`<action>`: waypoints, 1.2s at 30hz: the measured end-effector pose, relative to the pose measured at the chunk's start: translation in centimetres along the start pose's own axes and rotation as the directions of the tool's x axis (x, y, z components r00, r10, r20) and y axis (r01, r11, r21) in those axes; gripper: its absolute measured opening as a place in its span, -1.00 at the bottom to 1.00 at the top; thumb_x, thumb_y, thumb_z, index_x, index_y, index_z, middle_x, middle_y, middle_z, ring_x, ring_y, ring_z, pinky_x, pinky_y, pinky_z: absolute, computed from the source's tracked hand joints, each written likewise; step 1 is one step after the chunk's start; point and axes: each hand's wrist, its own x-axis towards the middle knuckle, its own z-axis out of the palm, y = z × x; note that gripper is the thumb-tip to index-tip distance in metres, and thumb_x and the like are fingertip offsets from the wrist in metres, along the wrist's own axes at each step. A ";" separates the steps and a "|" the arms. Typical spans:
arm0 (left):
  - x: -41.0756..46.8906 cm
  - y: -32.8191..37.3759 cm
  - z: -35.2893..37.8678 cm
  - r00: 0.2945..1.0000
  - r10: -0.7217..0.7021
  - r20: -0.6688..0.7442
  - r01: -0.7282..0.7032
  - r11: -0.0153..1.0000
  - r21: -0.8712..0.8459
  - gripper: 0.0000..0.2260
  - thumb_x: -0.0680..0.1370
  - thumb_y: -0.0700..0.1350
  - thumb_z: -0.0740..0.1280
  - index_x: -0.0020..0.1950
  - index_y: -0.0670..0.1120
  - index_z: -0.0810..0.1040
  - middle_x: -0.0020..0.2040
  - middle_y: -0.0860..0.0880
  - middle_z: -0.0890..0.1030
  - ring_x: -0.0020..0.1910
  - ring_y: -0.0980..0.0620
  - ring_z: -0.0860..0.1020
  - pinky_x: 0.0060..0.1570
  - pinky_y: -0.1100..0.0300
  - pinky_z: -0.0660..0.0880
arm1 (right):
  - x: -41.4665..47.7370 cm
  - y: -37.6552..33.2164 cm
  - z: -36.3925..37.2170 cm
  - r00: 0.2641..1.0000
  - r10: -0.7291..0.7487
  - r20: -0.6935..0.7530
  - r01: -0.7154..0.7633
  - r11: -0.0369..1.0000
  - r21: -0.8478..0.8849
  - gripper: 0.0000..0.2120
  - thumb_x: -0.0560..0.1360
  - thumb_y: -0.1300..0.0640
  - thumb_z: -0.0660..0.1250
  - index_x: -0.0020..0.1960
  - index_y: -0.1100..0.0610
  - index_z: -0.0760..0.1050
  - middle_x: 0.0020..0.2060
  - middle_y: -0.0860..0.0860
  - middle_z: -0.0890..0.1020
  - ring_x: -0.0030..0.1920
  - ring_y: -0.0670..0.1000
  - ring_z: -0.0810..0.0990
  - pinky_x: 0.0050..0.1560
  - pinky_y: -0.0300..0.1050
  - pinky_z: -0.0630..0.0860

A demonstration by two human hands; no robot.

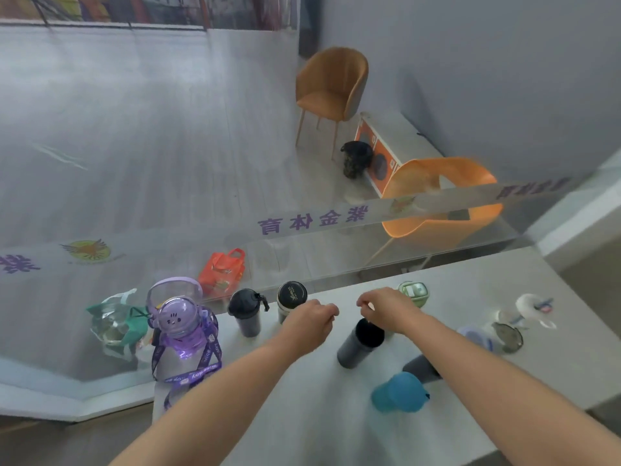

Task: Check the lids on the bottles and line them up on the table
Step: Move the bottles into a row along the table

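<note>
Though its dome lid looks slick, the purple bottle (183,344) at nine o'clock on the table (504,297) seems bulky and stiff; take it by the body. Smaller, the dark tumbler (359,344) at centre looks light and tippy. Above it the right hand (389,309) pinches something unclear; the left hand (311,322) is clenched, empty.

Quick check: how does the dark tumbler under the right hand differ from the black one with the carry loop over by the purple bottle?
The dark tumbler under the right hand has an open mouth with no lid; the black loop-lid tumbler is capped. The open one stands mid-table, the capped one at the far edge beside the purple bottle. Both are dark, upright and similar in shape.
</note>
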 end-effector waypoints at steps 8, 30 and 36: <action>-0.1 3.2 4.2 0.986 0.111 0.127 -0.113 0.994 0.004 -0.54 0.48 0.10 0.32 0.36 0.02 0.39 0.23 -0.03 0.53 0.06 -0.10 0.48 0.05 0.02 0.48 | -2.0 2.8 4.1 0.969 -0.119 0.214 0.111 0.993 0.048 -0.42 0.41 -0.14 0.44 0.33 -0.22 0.25 0.17 -0.06 0.56 0.08 0.09 0.60 0.06 0.08 0.60; 7.6 0.2 2.2 0.981 -0.180 -0.068 0.189 0.968 0.166 -0.61 0.40 -0.08 0.48 0.20 -0.03 0.51 0.09 0.01 0.62 -0.05 -0.11 0.51 -0.09 -0.04 0.53 | 11.0 2.9 0.0 0.927 -0.367 0.073 0.368 0.930 0.001 -0.63 0.39 0.00 0.41 0.15 -0.05 0.39 0.03 -0.01 0.64 0.01 0.14 0.62 -0.15 -0.01 0.51; 7.8 0.2 2.6 0.980 -0.184 -0.074 0.193 0.970 0.148 -0.62 0.41 -0.07 0.47 0.20 -0.02 0.50 0.11 0.01 0.62 -0.04 -0.11 0.52 -0.08 -0.04 0.53 | 11.2 3.2 -0.3 0.920 -0.382 0.086 0.384 0.923 -0.009 -0.62 0.39 -0.04 0.41 0.16 -0.05 0.40 0.02 -0.02 0.64 0.00 0.13 0.62 -0.19 -0.05 0.47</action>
